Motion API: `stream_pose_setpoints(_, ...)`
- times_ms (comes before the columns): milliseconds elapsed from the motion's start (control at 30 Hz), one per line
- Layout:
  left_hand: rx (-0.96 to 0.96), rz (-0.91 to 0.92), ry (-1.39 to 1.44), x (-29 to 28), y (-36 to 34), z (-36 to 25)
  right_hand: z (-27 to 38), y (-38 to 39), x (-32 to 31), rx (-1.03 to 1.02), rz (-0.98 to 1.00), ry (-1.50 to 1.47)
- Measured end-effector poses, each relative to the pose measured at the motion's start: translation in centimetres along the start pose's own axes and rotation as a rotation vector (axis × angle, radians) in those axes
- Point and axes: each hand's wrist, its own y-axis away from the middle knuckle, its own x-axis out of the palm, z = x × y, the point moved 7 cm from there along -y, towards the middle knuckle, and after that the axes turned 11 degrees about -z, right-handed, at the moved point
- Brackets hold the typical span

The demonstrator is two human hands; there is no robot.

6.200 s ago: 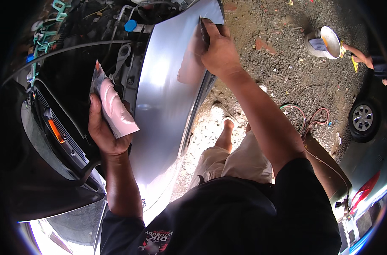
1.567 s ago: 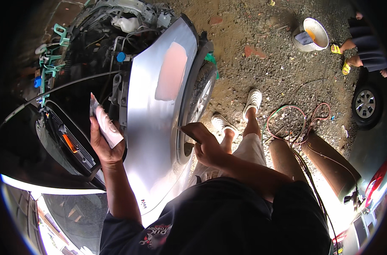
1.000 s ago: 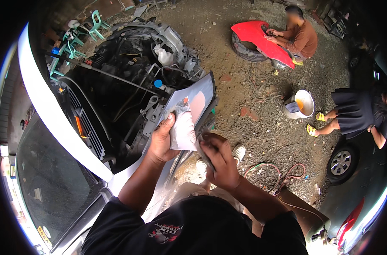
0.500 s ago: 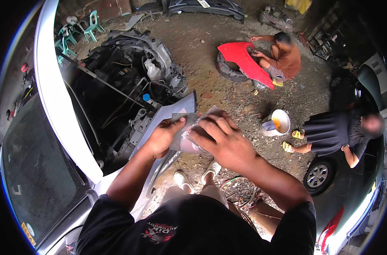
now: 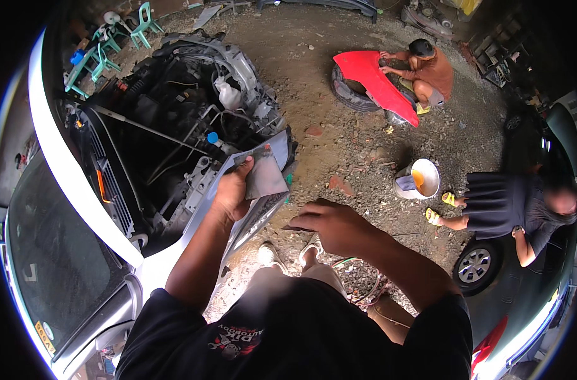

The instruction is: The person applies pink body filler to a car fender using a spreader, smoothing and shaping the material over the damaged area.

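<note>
My left hand [image 5: 231, 193] grips a flat, roughly square grey plate [image 5: 267, 174] by its left edge, thumb on top. A paler smear covers part of the plate's face. The plate is held above the silver car's front fender [image 5: 237, 223], beside the open engine bay [image 5: 174, 120]. My right hand [image 5: 342, 229] hovers apart from the plate, nearer to me and to its right. Its fingers are pressed together, with a thin dark edge showing at the tips. What that edge belongs to is too small to make out.
A person squats by a red fender panel [image 5: 374, 79] lying over a tire [image 5: 350, 95]. A white bucket [image 5: 431, 180] stands on the gravel. Another person in a dark skirt [image 5: 499, 201] is beside a dark car at right. A hose [image 5: 367, 288] lies near my feet.
My right hand has come off the plate, moving toward me and slightly right. The left hand still holds the plate, now tilted with its face more visible. The view has shifted slightly.
</note>
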Motion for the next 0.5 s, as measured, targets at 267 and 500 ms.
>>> stream_pose_setpoints(267,-0.028,0.15,0.131,6.3,2.1,1.8,-0.1,-1.8,-4.0,-0.21,-0.594,-0.082)
stream_pose_setpoints(500,-0.055,0.213,0.183,7.2,0.5,2.0,-7.0,0.6,-2.7,0.018,-0.617,0.034)
